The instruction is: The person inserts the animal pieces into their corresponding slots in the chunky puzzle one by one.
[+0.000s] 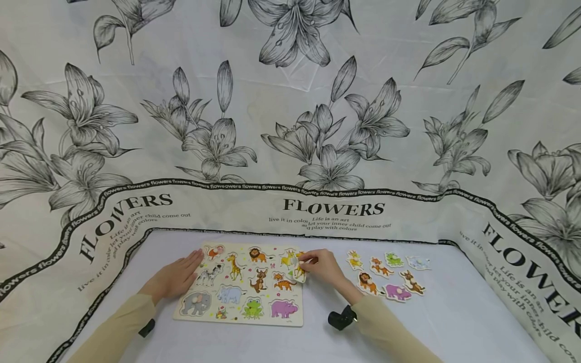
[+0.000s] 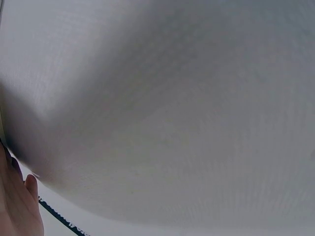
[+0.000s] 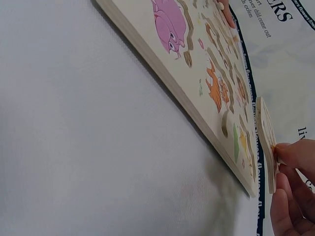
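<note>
A wooden animal puzzle board (image 1: 242,316) lies on the white table, printed with a lion, giraffe, zebra, hippo and other animals. My left hand (image 1: 179,275) rests along its left edge with fingers extended; in the left wrist view only part of that hand (image 2: 19,204) shows. Over the board's upper right corner, my right hand (image 1: 322,265) pinches a yellowish animal puzzle piece (image 1: 299,268) between thumb and fingers. The right wrist view shows this piece (image 3: 267,142) edge-on, tilted up and apart from the board; its printed face is mostly hidden there.
Several loose animal pieces lie right of the board, among them a lion piece (image 1: 368,284), a purple hippo piece (image 1: 397,292), a frog piece (image 1: 394,259) and a kangaroo piece (image 1: 412,282). Behind the table hangs a flower-print cloth (image 1: 336,206).
</note>
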The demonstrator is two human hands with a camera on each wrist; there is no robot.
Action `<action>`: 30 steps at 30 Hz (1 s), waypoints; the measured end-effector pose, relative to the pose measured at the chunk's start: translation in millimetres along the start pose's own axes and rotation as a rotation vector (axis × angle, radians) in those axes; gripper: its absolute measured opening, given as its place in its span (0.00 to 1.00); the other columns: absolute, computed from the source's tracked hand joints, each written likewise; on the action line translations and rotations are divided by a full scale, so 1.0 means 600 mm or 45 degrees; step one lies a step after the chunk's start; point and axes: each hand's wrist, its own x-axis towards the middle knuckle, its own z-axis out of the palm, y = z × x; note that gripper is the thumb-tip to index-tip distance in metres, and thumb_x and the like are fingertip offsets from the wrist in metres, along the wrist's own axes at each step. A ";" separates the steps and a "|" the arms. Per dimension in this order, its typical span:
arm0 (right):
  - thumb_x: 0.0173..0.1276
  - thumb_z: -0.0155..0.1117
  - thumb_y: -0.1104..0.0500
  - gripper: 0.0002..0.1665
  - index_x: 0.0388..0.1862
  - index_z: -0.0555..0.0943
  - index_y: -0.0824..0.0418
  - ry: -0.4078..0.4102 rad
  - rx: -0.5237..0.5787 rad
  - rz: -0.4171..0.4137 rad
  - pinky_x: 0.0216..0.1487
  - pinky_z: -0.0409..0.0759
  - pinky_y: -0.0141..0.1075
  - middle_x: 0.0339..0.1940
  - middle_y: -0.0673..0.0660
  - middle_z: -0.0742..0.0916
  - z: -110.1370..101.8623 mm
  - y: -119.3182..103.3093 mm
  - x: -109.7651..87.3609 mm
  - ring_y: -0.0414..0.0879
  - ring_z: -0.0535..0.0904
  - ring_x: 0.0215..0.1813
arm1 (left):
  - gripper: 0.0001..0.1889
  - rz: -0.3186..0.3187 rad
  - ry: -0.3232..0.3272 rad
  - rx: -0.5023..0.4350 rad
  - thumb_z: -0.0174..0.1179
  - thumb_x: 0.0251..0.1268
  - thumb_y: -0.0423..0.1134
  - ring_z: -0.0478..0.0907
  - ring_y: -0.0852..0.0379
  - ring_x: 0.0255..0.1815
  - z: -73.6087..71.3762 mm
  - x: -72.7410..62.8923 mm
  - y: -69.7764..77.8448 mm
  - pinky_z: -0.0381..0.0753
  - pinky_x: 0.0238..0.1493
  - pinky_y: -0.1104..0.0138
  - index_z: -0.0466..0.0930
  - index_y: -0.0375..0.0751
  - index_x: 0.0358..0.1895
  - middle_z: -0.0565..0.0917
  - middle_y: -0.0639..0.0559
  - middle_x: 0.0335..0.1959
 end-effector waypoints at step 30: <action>0.62 0.68 0.60 0.08 0.40 0.88 0.58 -0.184 0.021 -0.125 0.27 0.76 0.28 0.38 0.56 0.89 0.066 -0.067 0.027 0.38 0.77 0.29 | 0.28 0.005 0.005 0.002 0.44 0.73 0.41 0.60 0.36 0.73 0.005 0.001 -0.005 0.65 0.71 0.47 0.59 0.27 0.70 0.61 0.33 0.73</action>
